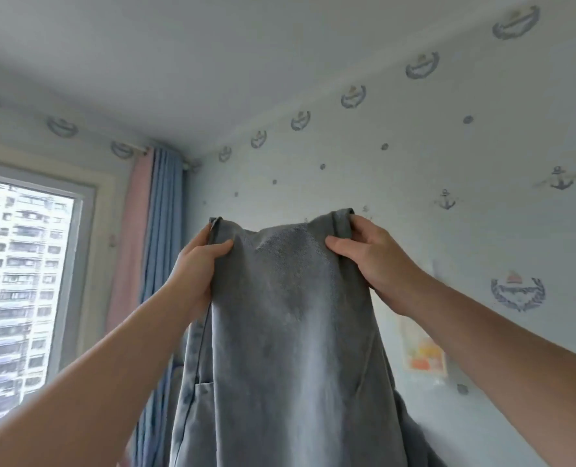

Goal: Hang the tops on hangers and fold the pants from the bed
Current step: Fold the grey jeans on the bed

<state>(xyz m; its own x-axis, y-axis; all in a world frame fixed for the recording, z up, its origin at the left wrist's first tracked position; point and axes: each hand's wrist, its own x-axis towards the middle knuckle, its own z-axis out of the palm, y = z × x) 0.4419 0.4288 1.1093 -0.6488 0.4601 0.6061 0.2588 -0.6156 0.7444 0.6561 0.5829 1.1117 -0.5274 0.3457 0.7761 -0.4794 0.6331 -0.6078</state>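
Head view: you hold the grey pants [290, 315] up at frame centre, with left hand [198, 264] and right hand [370, 261] each keeping a pinch grip on the top edge. Folding step, probably starting; next, bring the halves together. Bed not visible. Window [20, 281] at left, blue curtain [163, 230] beside it, anchor wallpaper [448, 156] at right.

1. one wide-angle view from the person's head, close behind the raised left hand [195, 274] and right hand [377, 261].
2. it faces forward and tilts up: plain white ceiling [212, 62] fills the top, grey-blue denim pants [290, 348] hang centre, near the lens.
3. window showing apartment blocks [20, 264] at left, pale wall with anchor prints [448, 156] at right.
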